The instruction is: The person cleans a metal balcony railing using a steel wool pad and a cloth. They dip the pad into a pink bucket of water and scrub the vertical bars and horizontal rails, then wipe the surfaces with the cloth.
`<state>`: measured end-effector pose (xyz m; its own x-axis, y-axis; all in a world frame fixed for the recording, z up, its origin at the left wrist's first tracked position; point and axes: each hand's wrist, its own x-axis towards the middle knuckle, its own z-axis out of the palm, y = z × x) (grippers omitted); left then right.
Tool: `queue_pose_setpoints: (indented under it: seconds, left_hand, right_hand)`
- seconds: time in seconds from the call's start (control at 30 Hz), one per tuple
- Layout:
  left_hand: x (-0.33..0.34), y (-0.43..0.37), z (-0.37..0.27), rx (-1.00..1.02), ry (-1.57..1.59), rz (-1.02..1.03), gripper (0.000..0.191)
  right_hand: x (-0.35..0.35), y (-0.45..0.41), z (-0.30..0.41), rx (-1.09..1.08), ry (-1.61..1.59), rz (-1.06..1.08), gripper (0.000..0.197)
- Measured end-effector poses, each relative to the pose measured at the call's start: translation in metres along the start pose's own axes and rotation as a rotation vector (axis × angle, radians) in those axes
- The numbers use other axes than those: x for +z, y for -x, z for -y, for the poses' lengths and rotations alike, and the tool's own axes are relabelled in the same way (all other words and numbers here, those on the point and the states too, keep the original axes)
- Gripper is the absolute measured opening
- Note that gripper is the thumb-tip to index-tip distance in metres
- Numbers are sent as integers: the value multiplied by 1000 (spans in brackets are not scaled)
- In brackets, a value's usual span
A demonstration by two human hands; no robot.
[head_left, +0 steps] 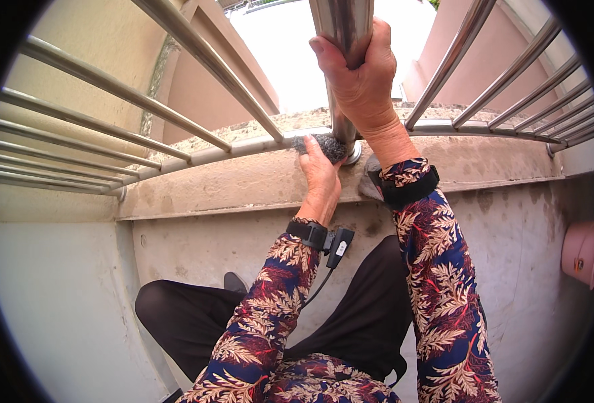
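A thick stainless steel post (344,128) stands in the middle of a metal railing, on a concrete ledge (226,194). My left hand (319,174) grips a grey steel wool scourer (322,147) and holds it at the foot of the post, beside the bottom rail (261,144). Higher up, my right hand (365,83) is wrapped around the same post. Below my right wrist a grey cloth (371,177) lies on the ledge, partly hidden by the sleeve and wrist strap.
Thin steel bars (216,70) fan out left of the post, with more bars (508,70) on the right. A pink bucket (579,252) is at the far right. From my left wrist strap a black device (340,247) trails a cable. A low wall (176,242) drops below the ledge.
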<state>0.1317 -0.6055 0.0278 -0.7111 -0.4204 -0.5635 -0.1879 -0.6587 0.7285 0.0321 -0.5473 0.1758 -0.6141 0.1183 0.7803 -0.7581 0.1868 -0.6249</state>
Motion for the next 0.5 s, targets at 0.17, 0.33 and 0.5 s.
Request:
queue_pose_setpoints:
  seconds: [0.17, 0.33, 0.5]
  left_hand:
    - [-25, -7, -4, 44, 120, 152, 52]
    - [-74, -34, -63, 83, 309, -104, 57]
    - [-13, -9, -32, -9, 226, -90, 56]
  right_hand:
    - [-7, 0, 1, -53, -59, -29, 37]
    - [-3, 1, 4, -49, -60, -15, 35]
    - [-4, 4, 0, 24, -46, 12, 35]
